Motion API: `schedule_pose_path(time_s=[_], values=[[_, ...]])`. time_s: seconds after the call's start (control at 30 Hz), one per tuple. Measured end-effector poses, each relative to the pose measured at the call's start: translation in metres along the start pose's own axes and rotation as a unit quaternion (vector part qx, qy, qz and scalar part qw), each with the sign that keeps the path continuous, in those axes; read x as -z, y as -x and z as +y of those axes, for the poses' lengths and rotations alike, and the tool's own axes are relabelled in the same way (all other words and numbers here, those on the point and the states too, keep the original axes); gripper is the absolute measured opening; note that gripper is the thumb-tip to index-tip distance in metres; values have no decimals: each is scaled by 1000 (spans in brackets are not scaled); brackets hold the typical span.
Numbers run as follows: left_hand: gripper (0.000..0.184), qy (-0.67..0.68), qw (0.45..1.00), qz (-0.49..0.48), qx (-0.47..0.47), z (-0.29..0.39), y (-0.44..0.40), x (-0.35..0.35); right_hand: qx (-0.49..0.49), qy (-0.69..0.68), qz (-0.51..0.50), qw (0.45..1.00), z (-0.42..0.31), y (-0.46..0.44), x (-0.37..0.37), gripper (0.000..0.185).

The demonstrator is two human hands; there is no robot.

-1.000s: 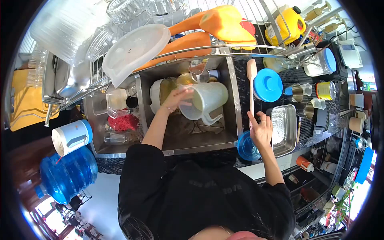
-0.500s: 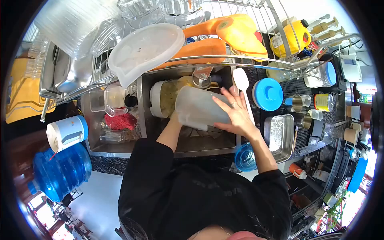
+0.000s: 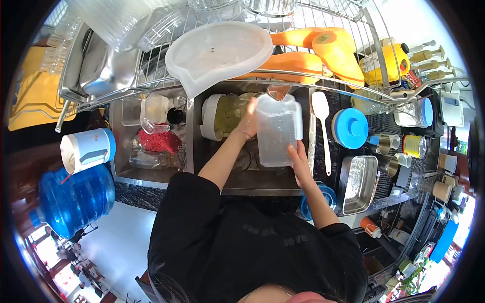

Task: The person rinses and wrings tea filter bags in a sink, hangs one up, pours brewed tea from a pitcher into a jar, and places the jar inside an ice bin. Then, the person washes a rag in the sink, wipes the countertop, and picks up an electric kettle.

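Note:
A translucent plastic pitcher (image 3: 275, 134) is over the right basin of the steel sink, its mouth toward the faucet (image 3: 279, 92) and its handle on the right. My right hand (image 3: 300, 160) grips its lower right side, thumb near the handle's end. At the upper left side of the pitcher is my left hand (image 3: 248, 121), slightly blurred, fingers up along the rim and partly hidden. Just left of that hand, a white container (image 3: 212, 117) lies on its side in the basin, beside a yellowish, see-through vessel (image 3: 230, 115).
Above the sink, a wire rack holds a translucent spouted bowl (image 3: 220, 53) and orange scoop-like pieces (image 3: 336, 53). The left basin contains a red mesh cloth (image 3: 160, 140). To the right are a white spatula (image 3: 321, 113), a blue lid (image 3: 350, 128) and a steel tray (image 3: 358, 184).
The pitcher has turned from lying sideways to mouth toward the faucet, handle right. My right hand has moved from its top side to its lower right; my left hand has come into sight.

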State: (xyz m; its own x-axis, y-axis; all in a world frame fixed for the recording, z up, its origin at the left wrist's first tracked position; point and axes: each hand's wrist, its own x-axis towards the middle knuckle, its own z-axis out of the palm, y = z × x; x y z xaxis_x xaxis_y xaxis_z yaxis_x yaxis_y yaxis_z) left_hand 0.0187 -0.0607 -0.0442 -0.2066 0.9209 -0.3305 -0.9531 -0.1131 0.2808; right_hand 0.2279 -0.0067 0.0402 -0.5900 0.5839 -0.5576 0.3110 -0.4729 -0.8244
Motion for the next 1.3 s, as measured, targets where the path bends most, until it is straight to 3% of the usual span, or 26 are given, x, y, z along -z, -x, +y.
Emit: schedule_pose_path(time_s=[0.03,0.1,0.17,0.23,0.27,0.33,0.37,0.5,0.53,0.67,0.73,0.77,0.83,0.87,0.9,0.93,1.0,1.13,1.2,1.3], values=[[42,1,1000,1,-1,1,-3,-3,-1,1,-1,1000,-1,0,1,59],[44,-172,981,12,-84,5,-9,-10,-9,-33,-51,998,-7,-4,3,58],[47,-338,926,23,-164,10,-14,-15,-17,-66,-100,993,-13,-11,6,56],[54,-342,926,20,-158,17,-15,-17,46,-99,-41,993,-18,-31,12,54],[61,-346,926,18,-152,21,-15,-16,46,-98,-43,993,-30,-39,15,54],[77,-353,925,15,-141,26,-13,-15,19,-279,-85,956,-58,-50,20,47],[77,-353,925,18,-143,24,-14,-12,17,-277,-88,957,-68,-55,16,47],[116,-470,826,23,-309,5,-15,2,40,25,-42,998,-87,-69,-3,43],[116,-470,827,29,-309,5,-11,-1,37,27,-46,998,-84,-69,-5,43],[136,-586,746,48,-311,5,-1,-9,207,165,-33,964,-74,-68,3,30],[135,-465,829,4,-311,-6,-5,-14,160,99,-52,981,-82,-59,8,25],[135,-465,826,9,-317,-7,-3,-17,163,100,-60,980,-83,-62,11,25],[128,-542,790,38,-283,-10,5,-22,276,110,-42,954,-90,-66,11,24],[125,-567,776,49,-272,-11,9,-24,313,213,-5,926,-96,-65,6,23],[120,-583,747,52,-316,-12,12,-28,346,312,36,884,-103,-62,0,23],[114,-596,716,52,-359,-13,14,-33,349,311,39,883,-100,-66,-7,23],[107,-610,667,48,-425,-16,15,-45,368,452,-130,802,-89,-88,-19,22],[101,-641,641,47,-420,-10,26,-58,199,587,-304,723,-77,-136,-48,21],[100,-653,633,52,-413,-5,28,-55,204,613,-314,696,-63,-155,-65,22],[99,-661,579,37,-475,-11,17,-37,240,630,-283,682,-37,-172,-81,22]])
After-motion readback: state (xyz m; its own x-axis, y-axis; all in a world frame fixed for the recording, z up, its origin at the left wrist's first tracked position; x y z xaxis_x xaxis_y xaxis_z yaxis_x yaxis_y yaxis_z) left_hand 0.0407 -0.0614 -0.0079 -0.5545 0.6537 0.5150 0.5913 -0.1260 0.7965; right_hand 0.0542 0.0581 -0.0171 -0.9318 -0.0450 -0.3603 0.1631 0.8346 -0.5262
